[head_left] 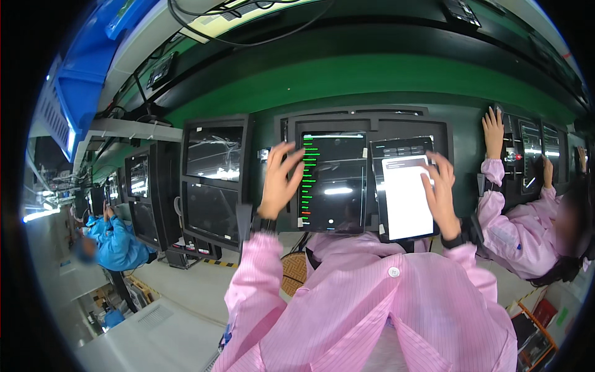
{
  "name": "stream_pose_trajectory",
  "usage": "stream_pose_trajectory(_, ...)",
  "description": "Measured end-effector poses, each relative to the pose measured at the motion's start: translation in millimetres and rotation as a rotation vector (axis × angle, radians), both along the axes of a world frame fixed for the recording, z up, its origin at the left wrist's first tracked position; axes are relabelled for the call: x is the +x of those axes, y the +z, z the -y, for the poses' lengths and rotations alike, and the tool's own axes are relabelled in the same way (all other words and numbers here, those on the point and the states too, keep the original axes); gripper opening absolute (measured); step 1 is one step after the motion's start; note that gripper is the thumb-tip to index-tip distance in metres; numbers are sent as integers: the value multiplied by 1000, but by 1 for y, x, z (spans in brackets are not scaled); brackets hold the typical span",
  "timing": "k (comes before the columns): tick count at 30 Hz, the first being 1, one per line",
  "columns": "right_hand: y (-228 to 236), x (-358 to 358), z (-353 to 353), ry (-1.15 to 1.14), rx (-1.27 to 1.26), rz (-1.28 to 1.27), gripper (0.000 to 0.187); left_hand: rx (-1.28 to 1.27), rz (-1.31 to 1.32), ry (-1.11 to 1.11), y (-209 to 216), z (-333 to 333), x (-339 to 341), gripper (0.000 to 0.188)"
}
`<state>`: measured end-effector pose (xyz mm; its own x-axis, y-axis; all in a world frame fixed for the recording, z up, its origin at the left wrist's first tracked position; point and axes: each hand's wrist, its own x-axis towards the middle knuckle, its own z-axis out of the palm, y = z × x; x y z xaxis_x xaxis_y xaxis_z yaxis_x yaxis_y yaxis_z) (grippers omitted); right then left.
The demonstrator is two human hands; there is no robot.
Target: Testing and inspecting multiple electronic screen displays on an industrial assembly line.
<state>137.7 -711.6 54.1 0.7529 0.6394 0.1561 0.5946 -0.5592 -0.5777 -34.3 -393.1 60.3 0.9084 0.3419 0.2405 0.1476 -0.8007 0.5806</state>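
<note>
Two tablets lie side by side in a black tray (441, 131) in front of me. Rows of short green text run down the left side of the dark screen on the left tablet (338, 170). A bright white panel lights up much of the right tablet (406, 208), which sits slightly tilted. My left hand (280, 183) is at the left tablet's left edge, fingers spread and holding nothing. Over the right edge of the right tablet is my right hand (441, 195), its fingers apart and bent; whether a fingertip touches the glass I cannot tell.
To my left stands a black frame (214, 155) with two dark screens, and further left another frame (141, 192). A pink-sleeved co-worker (520, 226) handles devices at right; a blue-clad person (121, 242) is far left. Cables (248, 40) hang above the green bench (260, 87).
</note>
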Motion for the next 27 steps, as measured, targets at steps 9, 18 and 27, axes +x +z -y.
stream_pose_trajectory(9, -5, -123, 20, 176, 7, -841, 23, 58, -182, 35, -16, 55, -114, 25)
stream_pose_trajectory(18, -44, -167, 7, 68, 202, -1323, 33, -5, -141, 43, -35, 79, -118, 70)
stream_pose_trajectory(27, -91, -198, -24, -91, 416, -1241, 27, 66, -110, 4, -52, 89, -106, 75)
